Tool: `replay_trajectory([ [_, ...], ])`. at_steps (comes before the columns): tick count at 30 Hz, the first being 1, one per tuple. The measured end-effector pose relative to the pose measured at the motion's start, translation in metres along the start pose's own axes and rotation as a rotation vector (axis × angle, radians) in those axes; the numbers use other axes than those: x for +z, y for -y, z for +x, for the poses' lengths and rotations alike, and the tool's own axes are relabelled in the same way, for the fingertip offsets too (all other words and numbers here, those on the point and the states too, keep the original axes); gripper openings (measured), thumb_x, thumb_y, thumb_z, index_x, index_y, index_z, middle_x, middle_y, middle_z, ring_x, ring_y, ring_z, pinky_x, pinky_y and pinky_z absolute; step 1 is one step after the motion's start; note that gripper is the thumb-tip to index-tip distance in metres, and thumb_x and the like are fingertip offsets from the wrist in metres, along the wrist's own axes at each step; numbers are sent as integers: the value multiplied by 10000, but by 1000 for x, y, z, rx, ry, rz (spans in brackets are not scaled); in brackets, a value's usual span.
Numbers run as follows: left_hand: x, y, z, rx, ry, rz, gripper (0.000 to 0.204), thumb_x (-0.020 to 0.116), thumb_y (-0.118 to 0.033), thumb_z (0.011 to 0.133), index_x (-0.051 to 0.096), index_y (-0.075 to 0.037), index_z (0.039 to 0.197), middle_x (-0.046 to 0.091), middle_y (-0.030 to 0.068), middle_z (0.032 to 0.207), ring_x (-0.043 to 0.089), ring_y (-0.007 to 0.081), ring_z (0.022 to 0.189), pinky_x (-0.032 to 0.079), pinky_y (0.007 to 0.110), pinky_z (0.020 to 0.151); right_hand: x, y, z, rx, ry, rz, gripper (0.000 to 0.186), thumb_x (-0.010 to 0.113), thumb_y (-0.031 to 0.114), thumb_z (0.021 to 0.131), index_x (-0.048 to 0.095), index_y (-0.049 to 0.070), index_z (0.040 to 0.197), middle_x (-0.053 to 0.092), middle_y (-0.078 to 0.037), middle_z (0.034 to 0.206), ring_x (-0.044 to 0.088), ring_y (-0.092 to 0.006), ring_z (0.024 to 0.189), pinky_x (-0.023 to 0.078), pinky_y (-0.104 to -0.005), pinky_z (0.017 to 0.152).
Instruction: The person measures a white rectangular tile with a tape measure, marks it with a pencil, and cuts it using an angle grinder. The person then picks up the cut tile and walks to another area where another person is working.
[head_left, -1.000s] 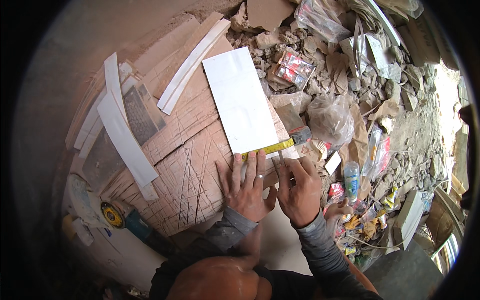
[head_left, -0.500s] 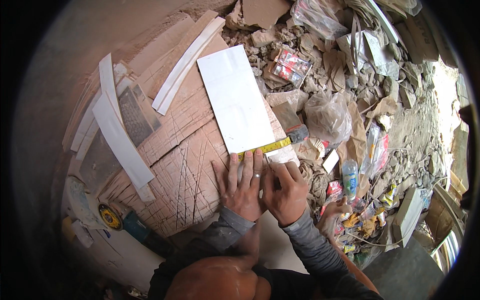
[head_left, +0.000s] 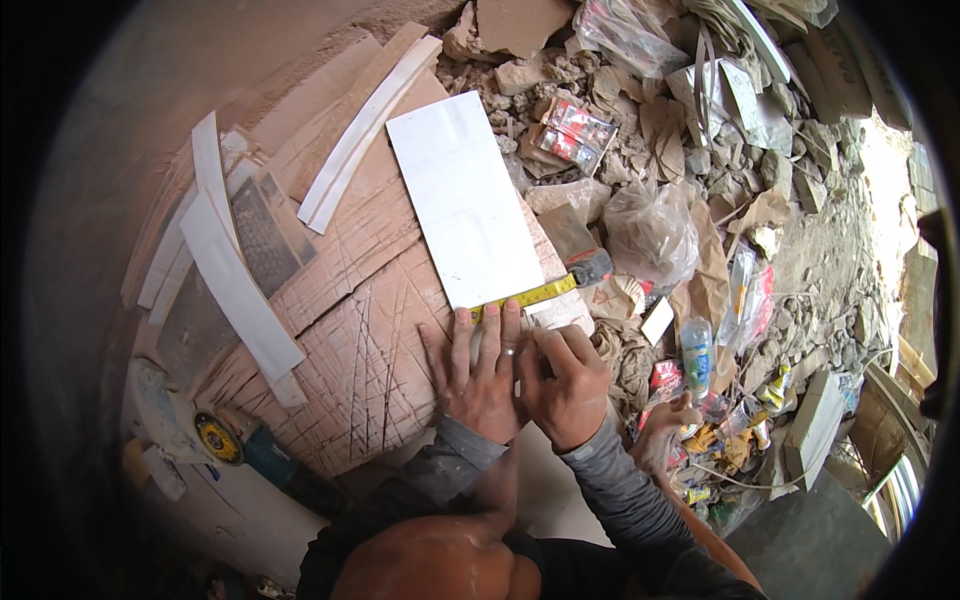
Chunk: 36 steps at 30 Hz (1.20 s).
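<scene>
A white rectangular tile (head_left: pixel 465 200) lies on a scored wooden board (head_left: pixel 370 380). Across the tile's near edge runs the yellow blade of a tape measure (head_left: pixel 545 292); its grey and red case (head_left: pixel 590 267) sits past the tile's right side. My left hand (head_left: pixel 480 385) rests palm down with fingers spread, several fingertips pressing the blade against that edge. Close beside it, my right hand (head_left: pixel 567 390) is closed with its fingers curled near the tile's lower right corner. Whatever it pinches is too small or hidden to name.
White cut strips (head_left: pixel 240 280) and a long narrow strip (head_left: pixel 370 135) lie at the left. An angle grinder (head_left: pixel 260 450) with a yellow disc is at the lower left. Rubble (head_left: pixel 530 75), plastic bags (head_left: pixel 650 230) and a bottle (head_left: pixel 697 355) cover the ground at the right.
The view has shifted slightly. My left hand stays on the tape blade, and my right hand remains closed beside it with its fingers a little changed.
</scene>
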<state>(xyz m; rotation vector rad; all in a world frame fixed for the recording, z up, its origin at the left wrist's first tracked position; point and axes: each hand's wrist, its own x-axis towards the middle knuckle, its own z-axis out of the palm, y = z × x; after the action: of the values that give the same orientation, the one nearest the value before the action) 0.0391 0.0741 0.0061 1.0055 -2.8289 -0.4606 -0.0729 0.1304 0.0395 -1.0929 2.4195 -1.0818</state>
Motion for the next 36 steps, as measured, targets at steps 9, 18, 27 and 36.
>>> replay_trajectory([
  [9,-2,-2,3,-2,-21,0,632,582,-327,953,550,-74,1531,469,120,1577,313,383,1528,183,689,1252,-2,-6,-1,-17,31,19,210,739,-58,812,708,-14,1016,645,-153,821,657,-308,692,535,-396,607],
  [18,-4,-2,3,7,-24,-45,646,584,-329,962,520,-79,1554,444,133,1592,305,408,1524,167,694,1254,2,-7,-4,-17,18,19,216,738,-31,835,704,-5,1047,663,-157,870,671,-326,704,549,-412,607],
  [27,-4,-2,2,-6,10,-28,649,571,-334,976,497,-78,1568,443,148,1581,305,408,1521,170,695,1253,3,-5,-4,4,-5,33,199,738,-55,828,713,-18,1022,649,-157,806,661,-314,696,538,-407,614],
  [36,-3,-4,3,-21,29,5,657,550,-360,987,485,-79,1576,456,150,1566,322,417,1510,177,686,1254,5,-6,-4,-24,-39,44,192,740,-52,828,717,-15,1015,645,-157,800,653,-319,669,530,-409,588],
])
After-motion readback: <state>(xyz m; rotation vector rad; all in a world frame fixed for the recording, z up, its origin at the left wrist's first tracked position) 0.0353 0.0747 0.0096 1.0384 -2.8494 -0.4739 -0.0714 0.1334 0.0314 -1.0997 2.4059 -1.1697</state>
